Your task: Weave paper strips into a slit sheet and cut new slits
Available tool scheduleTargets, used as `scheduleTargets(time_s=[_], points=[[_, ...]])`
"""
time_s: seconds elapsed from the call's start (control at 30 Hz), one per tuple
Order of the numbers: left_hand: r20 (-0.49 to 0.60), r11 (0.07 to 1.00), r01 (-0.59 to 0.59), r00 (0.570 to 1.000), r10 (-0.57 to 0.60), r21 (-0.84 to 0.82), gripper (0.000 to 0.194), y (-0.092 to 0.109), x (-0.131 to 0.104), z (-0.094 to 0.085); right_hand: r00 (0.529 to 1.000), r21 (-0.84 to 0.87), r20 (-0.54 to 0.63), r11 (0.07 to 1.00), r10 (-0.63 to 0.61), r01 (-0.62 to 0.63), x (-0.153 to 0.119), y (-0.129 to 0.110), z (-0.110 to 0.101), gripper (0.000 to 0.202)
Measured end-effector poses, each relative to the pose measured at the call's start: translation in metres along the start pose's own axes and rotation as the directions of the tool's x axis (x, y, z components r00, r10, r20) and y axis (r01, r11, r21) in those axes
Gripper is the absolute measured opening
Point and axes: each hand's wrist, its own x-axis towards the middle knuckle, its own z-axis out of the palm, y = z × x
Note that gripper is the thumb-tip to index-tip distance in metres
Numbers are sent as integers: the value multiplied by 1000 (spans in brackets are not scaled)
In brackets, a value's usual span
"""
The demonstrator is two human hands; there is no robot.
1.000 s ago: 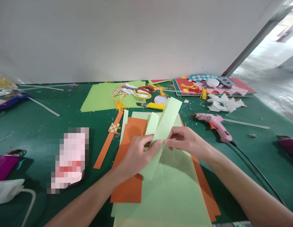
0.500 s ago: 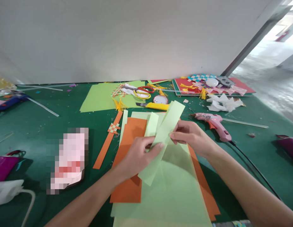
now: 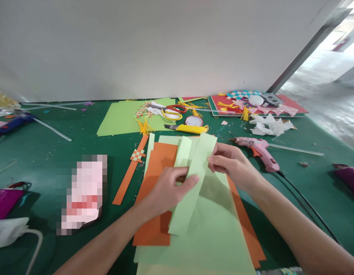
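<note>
A pale green paper strip (image 3: 191, 191) is held between both hands, slanting up to the right. My left hand (image 3: 172, 187) grips its left edge, thumb on top and fingers behind. On the strip's right edge, my right hand (image 3: 230, 160) pinches near the upper end. Beneath lie large pale green sheets (image 3: 211, 236). Orange paper pieces (image 3: 152, 187) lie under my left hand, and another pale green strip (image 3: 183, 151) rests just behind it. More orange paper (image 3: 245, 229) shows along the right edge of the sheets.
To the left are an orange strip with a woven checked piece (image 3: 131, 172) and a blurred-out pink object (image 3: 84, 194). A pink glue gun (image 3: 259, 149) with its cord lies right. Behind are a yellow cutter (image 3: 191, 129), scissors (image 3: 172, 110) and tape roll (image 3: 194, 121).
The held strip has turned slightly more upright and its top end has come down and left. Both hands keep their grip, with the right hand shifted a little.
</note>
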Motion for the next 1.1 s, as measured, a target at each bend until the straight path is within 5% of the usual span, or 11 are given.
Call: scheduleTargets(time_s=[0.2, 0.5, 0.77, 1.1], points=[[-43, 1000, -2, 999, 2, 1, 40, -1, 0, -2, 996, -80, 88, 997, -6, 13, -3, -2, 8, 11], [4, 991, -25, 1000, 25, 132, 44, -2, -1, 0, 984, 47, -171, 998, -43, 52, 5, -5, -11, 18], [-19, 1000, 4, 1000, -5, -10, 37, -2, -1, -2, 969, -158, 236, 987, 77, -40, 3, -4, -7, 18], [-45, 1000, -4, 999, 4, -8, 33, -1, -1, -1, 914, 55, 404, 997, 34, -62, 1, -1, -9, 52]])
